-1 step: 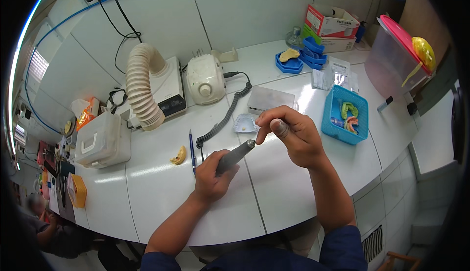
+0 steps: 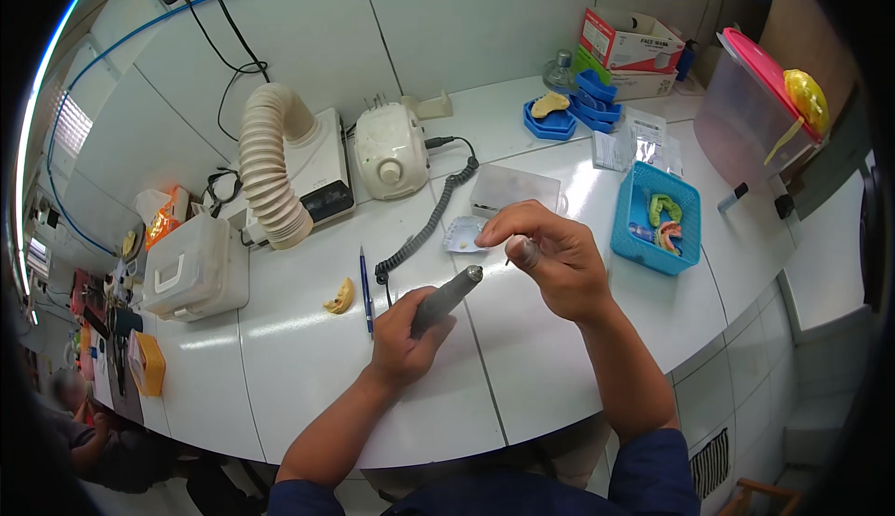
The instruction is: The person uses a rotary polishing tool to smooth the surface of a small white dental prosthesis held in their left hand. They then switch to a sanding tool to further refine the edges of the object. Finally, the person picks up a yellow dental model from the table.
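Observation:
My left hand [image 2: 403, 337] is wrapped round a grey rotary handpiece [image 2: 446, 301], its metal nose tilted up and to the right. Just right of that nose, my right hand [image 2: 564, 269] pinches a bur [image 2: 508, 261], of which only a thin dark bit shows below the fingers. The thumb has whitish dust on it. Hand and nose are apart. Beyond the right fingertips lies a small pale blue-white packet [image 2: 463, 234] with a yellowish piece on it. A curved yellow plaster piece [image 2: 339, 297] and a blue pen [image 2: 365, 290] lie left of my left hand.
A coiled cord [image 2: 433, 220] leads to a white control unit [image 2: 392, 151]. Nearby stand a ribbed suction hose [image 2: 270, 166], a clear box [image 2: 516, 190], a blue basket [image 2: 655, 220] with dental pieces, blue trays [image 2: 550, 124] and a white case [image 2: 198, 267]. Another person [image 2: 93, 437] sits far left.
My right hand has drawn back slightly to the right from the handpiece's nose, and a thin bur now shows in its pinch. The left hand has barely moved.

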### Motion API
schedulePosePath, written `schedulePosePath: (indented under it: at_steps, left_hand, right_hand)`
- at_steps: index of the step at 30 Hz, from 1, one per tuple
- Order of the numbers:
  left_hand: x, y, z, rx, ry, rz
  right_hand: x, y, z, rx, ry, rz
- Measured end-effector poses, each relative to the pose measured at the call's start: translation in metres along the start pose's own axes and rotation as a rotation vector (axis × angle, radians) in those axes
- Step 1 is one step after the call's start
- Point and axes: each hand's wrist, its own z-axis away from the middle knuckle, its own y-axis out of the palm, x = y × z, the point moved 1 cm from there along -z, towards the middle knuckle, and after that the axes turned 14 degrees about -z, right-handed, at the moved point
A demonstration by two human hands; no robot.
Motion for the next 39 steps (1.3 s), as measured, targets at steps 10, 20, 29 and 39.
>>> schedulePosePath:
  at_steps: [10,20,29,39]
  left_hand:
    - [-0.002,-0.002,-0.001,0.14,-0.009,0.067]
    - [0.002,0.0,0.0,0.132,-0.038,0.101]
    - [0.001,0.0,-0.001,0.099,-0.016,0.057]
    - [0.002,0.0,-0.001,0.069,-0.131,0.113]
  right_hand:
    - [-0.002,0.006,0.003,-0.127,0.276,-0.489]
    - [-0.003,0.013,0.001,-0.102,0.215,-0.392]
    - [0.004,0.01,0.001,-0.026,0.17,-0.148]
    - [0.005,0.022,0.001,-0.043,0.244,0.003]
